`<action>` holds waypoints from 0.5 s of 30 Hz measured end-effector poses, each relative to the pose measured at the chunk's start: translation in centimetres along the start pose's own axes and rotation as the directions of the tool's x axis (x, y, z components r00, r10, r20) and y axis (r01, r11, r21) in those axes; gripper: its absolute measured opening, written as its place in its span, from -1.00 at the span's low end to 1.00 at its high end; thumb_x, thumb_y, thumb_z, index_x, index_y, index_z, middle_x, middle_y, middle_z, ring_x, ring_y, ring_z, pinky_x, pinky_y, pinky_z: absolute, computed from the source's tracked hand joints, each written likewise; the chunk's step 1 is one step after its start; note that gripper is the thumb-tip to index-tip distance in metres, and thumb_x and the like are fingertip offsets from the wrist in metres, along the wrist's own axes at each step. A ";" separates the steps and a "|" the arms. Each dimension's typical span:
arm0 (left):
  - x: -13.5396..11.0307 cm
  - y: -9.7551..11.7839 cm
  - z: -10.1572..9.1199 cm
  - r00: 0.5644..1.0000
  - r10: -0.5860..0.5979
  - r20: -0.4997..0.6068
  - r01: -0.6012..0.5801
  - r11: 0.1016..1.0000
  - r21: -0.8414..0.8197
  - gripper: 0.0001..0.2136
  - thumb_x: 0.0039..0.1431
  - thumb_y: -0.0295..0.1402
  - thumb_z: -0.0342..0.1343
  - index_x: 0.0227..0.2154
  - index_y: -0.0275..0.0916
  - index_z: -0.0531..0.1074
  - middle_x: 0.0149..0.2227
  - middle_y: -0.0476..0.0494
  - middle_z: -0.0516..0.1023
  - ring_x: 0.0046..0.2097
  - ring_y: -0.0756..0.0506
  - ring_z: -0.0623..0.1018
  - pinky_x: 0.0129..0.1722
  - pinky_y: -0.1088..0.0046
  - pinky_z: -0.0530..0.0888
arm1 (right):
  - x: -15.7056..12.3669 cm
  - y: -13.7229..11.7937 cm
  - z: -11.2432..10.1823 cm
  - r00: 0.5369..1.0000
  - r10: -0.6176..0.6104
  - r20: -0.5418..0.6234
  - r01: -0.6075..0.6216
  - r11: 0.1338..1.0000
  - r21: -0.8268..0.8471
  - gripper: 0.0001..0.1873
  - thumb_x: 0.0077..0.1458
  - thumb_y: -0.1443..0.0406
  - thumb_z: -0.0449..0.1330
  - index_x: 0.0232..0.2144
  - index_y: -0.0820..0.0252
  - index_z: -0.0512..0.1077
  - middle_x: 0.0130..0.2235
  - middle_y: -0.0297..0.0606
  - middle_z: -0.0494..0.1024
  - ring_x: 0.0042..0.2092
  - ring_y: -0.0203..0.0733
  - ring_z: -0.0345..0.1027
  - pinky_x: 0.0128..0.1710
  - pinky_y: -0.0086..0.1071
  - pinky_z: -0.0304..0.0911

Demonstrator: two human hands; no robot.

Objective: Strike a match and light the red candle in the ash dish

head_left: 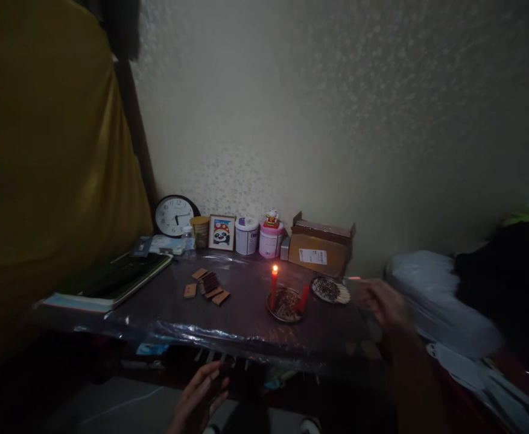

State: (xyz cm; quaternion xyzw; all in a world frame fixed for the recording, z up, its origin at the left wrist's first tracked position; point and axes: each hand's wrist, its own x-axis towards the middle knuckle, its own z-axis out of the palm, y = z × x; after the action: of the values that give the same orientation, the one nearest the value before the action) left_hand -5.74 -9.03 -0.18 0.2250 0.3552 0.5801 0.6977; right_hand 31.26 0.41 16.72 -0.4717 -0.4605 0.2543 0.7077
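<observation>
My right hand [384,302], blurred, is raised at the table's right side with its fingers closed on a thin match [353,279] whose end glows orange. Just left of it lies a plate [322,298] of matches, dark-tipped or burnt at one side and pale at the other. My left hand [201,390] is low in front of the table edge, fingers curled round a small dark flat piece [226,364]. A lit red candle [274,290] stands upright in a metal dish [286,319] of burnt bits. A second, unlit red candle [304,299] leans there.
Several small brown boxes or cards [210,284] lie on the dark table [241,301]. Behind stand a clock [174,216], a framed panda picture [222,232], tubs [247,236] and a cardboard box [322,247]. Books [123,283] lie left; plastic bags [431,289] sit right.
</observation>
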 end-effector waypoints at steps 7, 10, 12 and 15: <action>0.4 -0.3 -0.6 1.000 0.000 -0.002 0.000 1.000 -0.019 -0.72 -0.14 -0.24 0.26 -0.30 -0.16 0.51 -0.15 -0.16 0.55 -0.10 -0.21 0.49 -0.05 0.21 0.36 | 0.3 1.8 -1.2 0.998 0.011 -0.061 -0.016 0.997 -0.073 -0.75 -0.06 0.14 0.21 -0.62 0.15 0.38 -0.69 -0.47 0.37 -0.66 -0.35 0.23 -0.58 -0.45 0.22; 0.3 -0.1 -0.4 1.000 -0.014 -0.012 0.013 1.000 -0.025 -0.70 -0.16 -0.20 0.27 -0.30 -0.15 0.52 -0.13 -0.16 0.55 -0.07 -0.22 0.47 -0.04 0.22 0.35 | 0.4 1.7 -1.9 0.998 0.019 -0.060 -0.027 0.991 -0.130 -0.73 0.03 0.13 0.10 -0.61 0.10 0.39 -0.68 -0.46 0.38 -0.65 -0.34 0.23 -0.59 -0.46 0.21; 0.3 -0.1 -0.3 1.000 -0.010 -0.025 0.010 1.000 -0.028 -0.70 -0.17 -0.20 0.28 -0.31 -0.15 0.52 -0.13 -0.16 0.55 -0.08 -0.22 0.48 -0.03 0.22 0.34 | 0.2 2.1 -2.1 0.997 0.039 -0.066 -0.051 0.980 -0.191 -0.73 0.02 0.17 0.08 -0.62 0.12 0.41 -0.67 -0.44 0.40 -0.65 -0.36 0.22 -0.61 -0.51 0.19; 0.5 -0.2 -0.4 1.000 -0.011 -0.018 0.010 1.000 -0.027 -0.70 -0.19 -0.22 0.29 -0.32 -0.16 0.52 -0.14 -0.17 0.56 -0.11 -0.22 0.50 -0.03 0.21 0.34 | -0.3 3.1 -2.1 0.993 0.062 -0.104 -0.084 0.971 -0.223 -0.85 -0.12 0.24 0.18 -0.63 0.17 0.43 -0.67 -0.45 0.42 -0.65 -0.37 0.22 -0.64 -0.54 0.15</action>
State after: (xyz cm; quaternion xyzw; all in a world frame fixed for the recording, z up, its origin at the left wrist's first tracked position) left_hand -5.85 -8.66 -0.69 0.2082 0.3549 0.5833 0.7004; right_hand 33.21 0.62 13.53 -0.5780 -0.4343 0.2030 0.6604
